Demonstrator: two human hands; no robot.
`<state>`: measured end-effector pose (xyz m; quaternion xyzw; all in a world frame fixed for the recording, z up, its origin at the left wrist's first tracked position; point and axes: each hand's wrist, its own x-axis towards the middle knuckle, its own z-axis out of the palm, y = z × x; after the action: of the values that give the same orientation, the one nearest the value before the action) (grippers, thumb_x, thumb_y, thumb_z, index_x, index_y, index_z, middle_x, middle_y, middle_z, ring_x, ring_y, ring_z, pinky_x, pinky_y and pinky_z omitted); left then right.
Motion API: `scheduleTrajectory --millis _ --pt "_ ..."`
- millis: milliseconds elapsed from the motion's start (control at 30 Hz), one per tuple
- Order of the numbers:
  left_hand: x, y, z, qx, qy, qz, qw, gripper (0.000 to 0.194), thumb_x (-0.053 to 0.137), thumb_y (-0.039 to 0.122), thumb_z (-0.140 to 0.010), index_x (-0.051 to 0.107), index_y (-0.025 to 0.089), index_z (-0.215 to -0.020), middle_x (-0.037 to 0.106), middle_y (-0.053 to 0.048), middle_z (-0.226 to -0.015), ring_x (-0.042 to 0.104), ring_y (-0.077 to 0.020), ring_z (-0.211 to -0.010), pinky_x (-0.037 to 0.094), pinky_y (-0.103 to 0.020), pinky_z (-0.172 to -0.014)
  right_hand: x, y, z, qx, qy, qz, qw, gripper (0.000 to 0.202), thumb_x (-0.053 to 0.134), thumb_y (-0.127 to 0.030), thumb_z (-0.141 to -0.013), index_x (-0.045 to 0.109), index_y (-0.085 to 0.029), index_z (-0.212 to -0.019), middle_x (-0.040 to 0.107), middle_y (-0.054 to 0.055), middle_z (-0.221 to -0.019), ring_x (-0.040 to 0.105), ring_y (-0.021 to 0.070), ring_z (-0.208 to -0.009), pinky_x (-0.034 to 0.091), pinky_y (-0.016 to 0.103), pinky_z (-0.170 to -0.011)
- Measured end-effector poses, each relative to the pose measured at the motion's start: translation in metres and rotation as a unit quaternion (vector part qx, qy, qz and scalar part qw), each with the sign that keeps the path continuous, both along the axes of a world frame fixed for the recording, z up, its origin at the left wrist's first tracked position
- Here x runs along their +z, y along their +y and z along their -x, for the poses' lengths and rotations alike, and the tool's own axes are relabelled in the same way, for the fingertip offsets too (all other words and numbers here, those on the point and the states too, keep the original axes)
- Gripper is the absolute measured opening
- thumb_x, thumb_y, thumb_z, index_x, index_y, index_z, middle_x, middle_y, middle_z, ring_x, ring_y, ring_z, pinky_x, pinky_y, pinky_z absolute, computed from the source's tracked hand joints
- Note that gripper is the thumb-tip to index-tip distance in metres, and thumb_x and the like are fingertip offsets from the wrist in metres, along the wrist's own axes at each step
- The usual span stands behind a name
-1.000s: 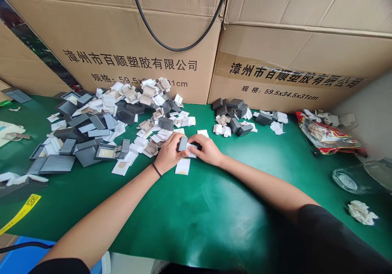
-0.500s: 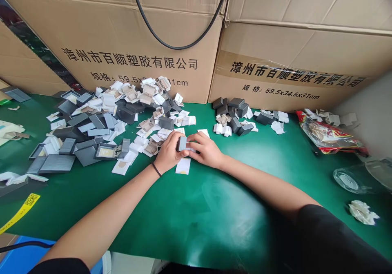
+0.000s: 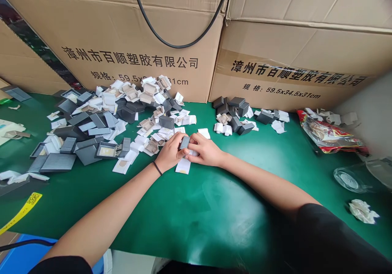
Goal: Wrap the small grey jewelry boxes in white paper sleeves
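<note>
A small grey box [image 3: 184, 142] is held between the fingers and thumb of my left hand [image 3: 169, 153]. My right hand [image 3: 206, 150] has its fingers bent against the right side of that box, with a bit of white paper showing beneath them. Below both hands a white paper piece [image 3: 183, 166] lies on the green table [image 3: 196, 208]. Just behind my left hand, a dark grey box [image 3: 166, 122] rests among white folded paper pieces [image 3: 152, 147].
Left of the hands spreads a heap of grey boxes [image 3: 58, 163] and white inserts. A smaller pile of dark boxes [image 3: 236, 102] sits at the back. To the right are a red food bag [image 3: 329, 137], a clear container [image 3: 349, 180] and crumpled tissue [image 3: 363, 211]. Large cartons [image 3: 137, 33] stand behind.
The small box in my left hand has tilted, so more of its top face shows. My right fingers have moved slightly left and closed in against it.
</note>
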<state>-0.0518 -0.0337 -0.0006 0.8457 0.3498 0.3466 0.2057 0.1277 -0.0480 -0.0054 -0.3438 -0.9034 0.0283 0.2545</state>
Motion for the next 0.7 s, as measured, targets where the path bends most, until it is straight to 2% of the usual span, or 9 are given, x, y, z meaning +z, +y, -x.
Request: scheduleTrajectory --millis 233,433,700 --pt "0.000 0.000 0.000 0.010 0.002 0.017 1.000 0.069 0.021 0.077 -0.071 0.049 0.018 -0.095 0.055 -0.009 -0.092 0.053 -0.0210 -0.082 0.043 -0.031 -0.074 -0.004 -0.003 0.002 -0.005 0.031 0.005 1.000 0.020 0.050 -0.038 -0.084 0.057 -0.019 -0.081 0.050 0.009 -0.099 0.048 0.0179 -0.083 0.044 0.028 -0.065" --pt "-0.001 0.000 0.000 0.013 0.000 0.011 1.000 0.067 0.022 0.075 -0.073 0.048 0.018 -0.094 0.054 -0.008 -0.089 0.052 -0.0198 -0.080 0.042 -0.030 -0.073 -0.010 -0.003 0.001 -0.004 0.058 -0.017 0.998 0.018 0.050 -0.036 -0.085 0.057 -0.020 -0.079 0.054 0.009 -0.096 0.048 0.0187 -0.084 0.046 0.031 -0.072" --pt "-0.001 0.000 0.001 0.015 0.004 0.008 1.000 0.067 0.020 0.074 -0.074 0.049 0.017 -0.095 0.055 -0.008 -0.089 0.053 -0.0197 -0.079 0.043 -0.030 -0.072 -0.009 -0.002 -0.001 0.002 0.068 0.004 0.998 0.014 0.048 -0.033 -0.085 0.055 -0.020 -0.085 0.055 0.009 -0.097 0.050 0.0188 -0.087 0.048 0.032 -0.074"
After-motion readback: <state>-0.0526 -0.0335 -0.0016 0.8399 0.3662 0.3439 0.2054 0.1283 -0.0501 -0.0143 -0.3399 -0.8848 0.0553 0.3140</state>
